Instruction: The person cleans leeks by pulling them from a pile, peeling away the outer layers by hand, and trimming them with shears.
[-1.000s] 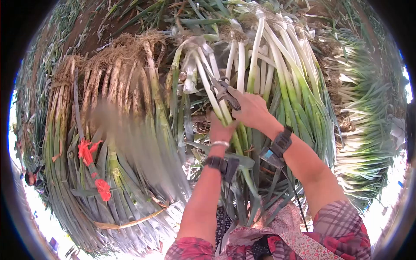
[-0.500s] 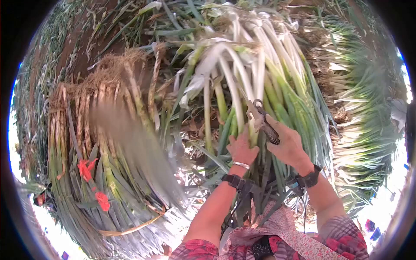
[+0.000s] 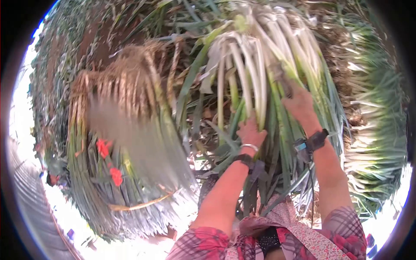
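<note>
Long green onions with white stems point(image 3: 249, 65) lie spread in the middle. My left hand point(image 3: 251, 132) is closed around the green part of several stems, with a silver bracelet and a dark band at the wrist. To its right and higher up, my right hand point(image 3: 300, 104) is closed on clippers point(image 3: 281, 78), which are blurred against the onions. Whether the clipper blades are apart cannot be made out. A dark watch-like device is on my right wrist.
On the left stands a big bundle of brown-rooted onions point(image 3: 125, 91) with red ties point(image 3: 115, 177), partly behind a blurry smear. A long row of cleaned onions point(image 3: 368, 112) runs down the right side. Leaves litter the soil at the back.
The view has shifted, so the bundles sit further right and higher. My right hand has moved up and away from my left hand with the clippers. My left hand still grips stems.
</note>
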A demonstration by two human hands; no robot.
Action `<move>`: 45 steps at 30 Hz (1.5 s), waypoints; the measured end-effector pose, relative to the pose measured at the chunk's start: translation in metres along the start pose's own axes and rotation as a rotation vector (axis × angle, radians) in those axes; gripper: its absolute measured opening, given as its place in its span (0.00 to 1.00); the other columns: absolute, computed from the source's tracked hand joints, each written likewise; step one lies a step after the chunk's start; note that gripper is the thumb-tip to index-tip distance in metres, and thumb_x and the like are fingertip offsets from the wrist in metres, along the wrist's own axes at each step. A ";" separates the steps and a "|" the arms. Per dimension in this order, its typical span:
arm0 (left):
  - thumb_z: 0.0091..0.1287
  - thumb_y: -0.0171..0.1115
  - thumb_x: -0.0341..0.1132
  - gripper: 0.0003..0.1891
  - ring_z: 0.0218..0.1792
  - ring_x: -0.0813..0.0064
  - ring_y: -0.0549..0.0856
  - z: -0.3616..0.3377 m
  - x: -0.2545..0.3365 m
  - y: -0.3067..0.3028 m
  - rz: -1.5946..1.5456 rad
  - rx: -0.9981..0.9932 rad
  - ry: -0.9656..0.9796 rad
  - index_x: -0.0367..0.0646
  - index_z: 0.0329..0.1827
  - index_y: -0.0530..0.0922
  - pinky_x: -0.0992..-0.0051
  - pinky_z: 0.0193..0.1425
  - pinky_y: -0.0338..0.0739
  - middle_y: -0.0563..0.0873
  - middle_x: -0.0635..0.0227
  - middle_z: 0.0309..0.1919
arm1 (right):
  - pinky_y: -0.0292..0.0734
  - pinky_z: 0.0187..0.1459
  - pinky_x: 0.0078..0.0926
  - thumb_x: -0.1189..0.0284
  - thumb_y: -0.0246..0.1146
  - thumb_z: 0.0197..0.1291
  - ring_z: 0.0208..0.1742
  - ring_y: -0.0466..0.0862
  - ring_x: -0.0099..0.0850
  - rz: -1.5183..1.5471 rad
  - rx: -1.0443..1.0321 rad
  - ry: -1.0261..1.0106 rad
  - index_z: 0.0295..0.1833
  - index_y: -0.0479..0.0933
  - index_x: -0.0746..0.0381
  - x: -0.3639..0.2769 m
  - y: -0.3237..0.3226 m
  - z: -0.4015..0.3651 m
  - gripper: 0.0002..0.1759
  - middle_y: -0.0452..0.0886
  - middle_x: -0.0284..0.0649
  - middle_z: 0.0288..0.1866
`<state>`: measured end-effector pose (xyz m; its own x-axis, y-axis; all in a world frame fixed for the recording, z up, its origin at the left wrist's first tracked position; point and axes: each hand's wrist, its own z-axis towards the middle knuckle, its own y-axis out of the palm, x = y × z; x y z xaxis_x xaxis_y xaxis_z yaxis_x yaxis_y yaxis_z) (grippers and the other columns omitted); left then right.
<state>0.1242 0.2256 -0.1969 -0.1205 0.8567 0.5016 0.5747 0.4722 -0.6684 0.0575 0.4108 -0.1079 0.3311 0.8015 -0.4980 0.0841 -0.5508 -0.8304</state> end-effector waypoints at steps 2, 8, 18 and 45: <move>0.48 0.65 0.44 0.50 0.60 0.40 0.66 -0.001 0.010 -0.007 0.016 -0.046 -0.036 0.57 0.76 0.50 0.42 0.62 0.59 0.73 0.56 0.59 | 0.75 0.47 0.42 0.67 0.62 0.45 0.44 0.80 0.50 0.080 0.053 0.108 0.66 0.68 0.52 -0.021 -0.001 0.002 0.36 0.80 0.51 0.45; 0.50 0.65 0.35 0.27 0.45 0.49 0.79 0.006 -0.110 -0.046 -0.706 0.005 0.106 0.39 0.55 0.74 0.62 0.50 0.74 0.80 0.50 0.46 | 0.75 0.36 0.41 0.66 0.64 0.45 0.34 0.80 0.45 0.062 -0.348 -0.254 0.64 0.70 0.49 -0.112 0.027 -0.086 0.34 0.76 0.46 0.34; 0.54 0.66 0.36 0.17 0.49 0.44 0.78 0.058 -0.267 -0.216 0.232 0.525 -0.456 0.36 0.43 0.75 0.54 0.54 0.72 0.80 0.46 0.42 | 0.73 0.35 0.41 0.70 0.63 0.44 0.32 0.79 0.48 0.207 -0.258 -0.218 0.65 0.67 0.56 -0.202 0.133 -0.046 0.37 0.78 0.46 0.30; 0.54 0.68 0.38 0.25 0.51 0.57 0.73 0.012 -0.220 -0.148 0.401 0.402 -0.176 0.43 0.54 0.71 0.59 0.52 0.70 0.73 0.60 0.47 | 0.74 0.40 0.43 0.67 0.64 0.43 0.37 0.79 0.49 0.028 -0.374 -0.030 0.69 0.62 0.53 -0.202 0.134 -0.085 0.41 0.77 0.47 0.34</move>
<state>0.0557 -0.0306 -0.2148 -0.1097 0.9898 0.0912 0.2556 0.1168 -0.9597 0.0822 0.1550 -0.0973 0.3103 0.7886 -0.5308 0.4147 -0.6147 -0.6709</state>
